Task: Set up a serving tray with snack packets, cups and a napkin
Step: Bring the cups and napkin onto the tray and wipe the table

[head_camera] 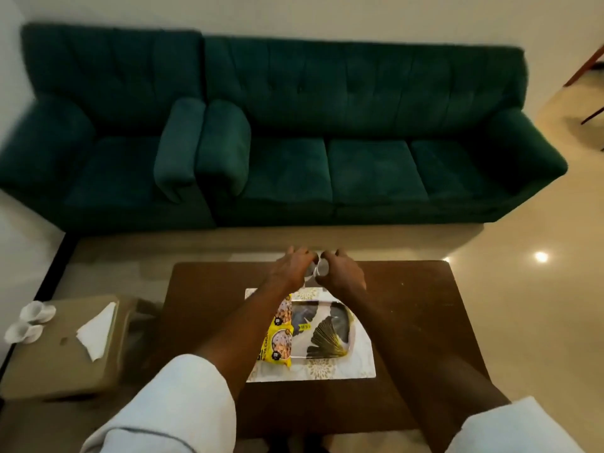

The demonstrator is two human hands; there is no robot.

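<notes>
A tray (330, 333) with a dark leaf pattern lies on a white placemat (359, 367) on the brown table (425, 322). A strip of yellow snack packets (280, 335) lies along the tray's left side. Above the tray's far edge, my left hand (292, 268) and my right hand (341, 273) meet, each closed around a small white cup (322, 268); the cups touch and are mostly hidden by my fingers. On a beige stool (55, 361) at the left lie a folded white napkin (96, 331) and more white cups (29, 322).
A dark green sofa (359, 125) and a matching armchair (98, 132) stand behind the table. The glossy floor (523, 289) runs to the right. A wooden chair leg (591, 116) shows at the far right edge.
</notes>
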